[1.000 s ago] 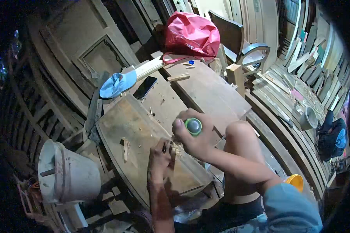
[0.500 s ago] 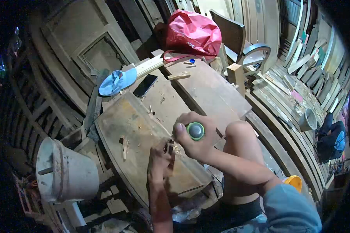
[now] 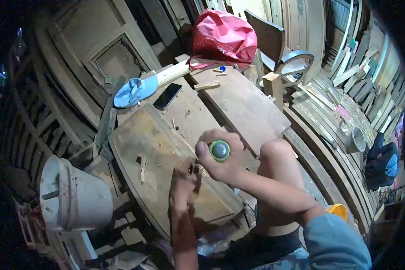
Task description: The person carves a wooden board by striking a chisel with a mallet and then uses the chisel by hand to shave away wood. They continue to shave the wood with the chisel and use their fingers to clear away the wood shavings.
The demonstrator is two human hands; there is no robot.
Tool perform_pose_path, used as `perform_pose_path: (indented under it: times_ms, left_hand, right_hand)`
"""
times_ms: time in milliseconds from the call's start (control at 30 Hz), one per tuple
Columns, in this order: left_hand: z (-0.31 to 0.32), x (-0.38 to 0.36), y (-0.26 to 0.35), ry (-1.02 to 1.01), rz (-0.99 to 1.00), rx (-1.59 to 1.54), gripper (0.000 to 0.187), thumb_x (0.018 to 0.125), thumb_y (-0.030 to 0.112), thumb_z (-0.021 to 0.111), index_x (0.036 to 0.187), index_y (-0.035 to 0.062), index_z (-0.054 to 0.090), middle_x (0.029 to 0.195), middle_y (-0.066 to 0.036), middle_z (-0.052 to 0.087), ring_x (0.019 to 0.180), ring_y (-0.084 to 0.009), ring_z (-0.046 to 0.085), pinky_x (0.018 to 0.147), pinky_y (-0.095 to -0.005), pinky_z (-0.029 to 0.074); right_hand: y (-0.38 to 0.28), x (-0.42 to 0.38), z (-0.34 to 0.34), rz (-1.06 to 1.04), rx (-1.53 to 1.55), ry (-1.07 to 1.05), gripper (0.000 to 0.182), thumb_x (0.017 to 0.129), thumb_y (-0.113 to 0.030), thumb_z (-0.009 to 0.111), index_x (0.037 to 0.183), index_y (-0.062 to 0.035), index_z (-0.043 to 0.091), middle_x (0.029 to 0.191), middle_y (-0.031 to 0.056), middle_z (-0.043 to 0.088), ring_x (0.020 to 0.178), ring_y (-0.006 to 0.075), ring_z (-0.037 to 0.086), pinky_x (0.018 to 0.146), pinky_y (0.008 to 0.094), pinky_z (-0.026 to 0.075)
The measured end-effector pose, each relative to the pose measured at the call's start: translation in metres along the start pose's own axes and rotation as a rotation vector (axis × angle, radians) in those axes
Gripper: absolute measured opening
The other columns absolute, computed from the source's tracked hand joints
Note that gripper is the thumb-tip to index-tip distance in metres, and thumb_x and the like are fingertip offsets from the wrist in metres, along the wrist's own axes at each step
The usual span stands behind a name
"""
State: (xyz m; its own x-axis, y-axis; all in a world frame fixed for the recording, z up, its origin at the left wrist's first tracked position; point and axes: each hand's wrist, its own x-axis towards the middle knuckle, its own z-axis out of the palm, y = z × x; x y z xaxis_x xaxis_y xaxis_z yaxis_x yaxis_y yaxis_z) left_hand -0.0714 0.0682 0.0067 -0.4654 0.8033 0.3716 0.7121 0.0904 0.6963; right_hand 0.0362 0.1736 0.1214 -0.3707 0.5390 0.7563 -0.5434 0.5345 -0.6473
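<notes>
My right hand point(image 3: 220, 164) is wrapped round an upright tool handle point(image 3: 220, 150), seen end-on with a round grey cap and a green rim. The tool's lower part is hidden beneath my fist. Close by on the left, my left hand point(image 3: 184, 182) rests low over the wooden panel point(image 3: 153, 148), its fingers curled and pressed together. Something small and dark shows at those fingertips, too shadowed to name. Pale wood shavings lie beside the fingers. A thin wood sliver point(image 3: 143, 172) lies on the panel to the left.
A phone point(image 3: 168, 96), a blue cap point(image 3: 136, 92) and a pink bag point(image 3: 225, 38) sit farther back. At the left stands a white bucket point(image 3: 83, 198). Boards point(image 3: 328, 153) are stacked at the right, by a chair point(image 3: 274, 45). My bent knee point(image 3: 278, 157) is beside my right forearm.
My right hand has shifted slightly left and down with the handle still in its grip. My left hand stays nearly in place, fingers still curled.
</notes>
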Motion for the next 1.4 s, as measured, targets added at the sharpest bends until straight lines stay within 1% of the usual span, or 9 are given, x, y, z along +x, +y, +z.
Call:
perform_pose_path:
  times_ms: [267,367,433,533,567,667,700,1100,1400]
  left_hand:
    - [0.002,0.001,-0.005,-0.101,-0.123,-0.029,0.019,0.076,0.009,0.061,0.094,0.0050,0.058,0.081,-0.022,0.062,0.078,-0.0419,0.060,0.060,-0.0447,0.047]
    - [0.018,-0.002,-0.026,0.100,-0.006,-0.318,0.022,0.076,0.008,0.061,0.097,0.0045,0.057,0.085,-0.023,0.061,0.078,-0.0420,0.060,0.061,-0.0445,0.047]
    - [0.003,-0.002,-0.006,-0.137,-0.196,0.028,0.024,0.076,0.008,0.061,0.099,0.0038,0.057,0.088,-0.024,0.061,0.080,-0.0417,0.060,0.063,-0.0446,0.048]
    - [0.009,-0.003,-0.029,-0.052,-0.084,-0.069,0.022,0.077,0.008,0.060,0.098,0.0036,0.058,0.086,-0.024,0.061,0.081,-0.0409,0.061,0.064,-0.0450,0.048]
    - [0.018,0.010,-0.022,0.070,-0.045,-0.284,0.018,0.078,0.009,0.059,0.095,0.0035,0.059,0.085,-0.023,0.060,0.081,-0.0412,0.060,0.065,-0.0458,0.047]
    - [-0.006,0.006,0.008,-0.042,-0.116,-0.089,0.014,0.080,0.009,0.058,0.093,0.0042,0.059,0.085,-0.022,0.060,0.081,-0.0418,0.060,0.065,-0.0454,0.047]
    - [0.000,0.003,-0.003,-0.024,-0.019,-0.035,0.013,0.081,0.009,0.057,0.093,0.0052,0.059,0.085,-0.021,0.060,0.081,-0.0419,0.059,0.065,-0.0451,0.047]
    - [-0.006,0.001,0.011,-0.055,-0.103,-0.008,0.015,0.082,0.009,0.057,0.096,0.0045,0.058,0.082,-0.021,0.060,0.079,-0.0417,0.059,0.064,-0.0451,0.047]
    - [-0.003,0.007,0.011,0.045,0.034,-0.073,0.010,0.082,0.009,0.058,0.088,0.0018,0.056,0.075,-0.022,0.057,0.073,-0.0424,0.058,0.059,-0.0459,0.044]
  right_hand:
    - [-0.002,0.002,-0.001,0.015,-0.085,0.018,0.013,0.082,-0.006,0.063,0.073,0.0004,0.057,0.063,0.0083,0.060,0.053,0.0144,0.056,0.052,0.0268,0.044]
    - [0.003,0.001,-0.001,0.012,0.042,-0.020,0.012,0.083,-0.005,0.062,0.074,0.0014,0.057,0.063,0.0092,0.059,0.053,0.0152,0.056,0.052,0.0276,0.044]
    - [0.002,0.004,0.001,0.040,-0.020,-0.020,0.013,0.083,-0.005,0.062,0.073,0.0015,0.056,0.063,0.0094,0.059,0.053,0.0151,0.055,0.052,0.0277,0.044]
    - [-0.002,0.006,0.001,0.048,-0.108,-0.014,0.016,0.083,-0.006,0.062,0.070,0.0011,0.054,0.063,0.0094,0.059,0.053,0.0147,0.055,0.051,0.0279,0.044]
    - [0.000,0.003,0.001,0.048,-0.055,-0.022,0.017,0.083,-0.006,0.063,0.070,0.0006,0.054,0.063,0.0086,0.059,0.053,0.0144,0.055,0.051,0.0279,0.044]
    - [0.000,0.001,0.000,0.052,-0.087,-0.046,0.018,0.083,-0.007,0.063,0.069,-0.0002,0.054,0.062,0.0083,0.059,0.052,0.0138,0.055,0.051,0.0270,0.044]
    - [-0.002,0.003,-0.001,0.043,-0.080,-0.041,0.018,0.083,-0.007,0.063,0.069,0.0000,0.054,0.062,0.0088,0.059,0.052,0.0137,0.055,0.051,0.0266,0.044]
    - [-0.001,0.001,-0.001,0.077,-0.077,-0.035,0.015,0.082,-0.004,0.062,0.070,0.0024,0.055,0.062,0.0084,0.059,0.053,0.0152,0.057,0.052,0.0265,0.044]
    - [0.000,-0.002,0.000,-0.024,-0.024,-0.099,0.018,0.083,-0.004,0.061,0.068,0.0016,0.053,0.060,0.0102,0.057,0.051,0.0151,0.055,0.051,0.0264,0.043]
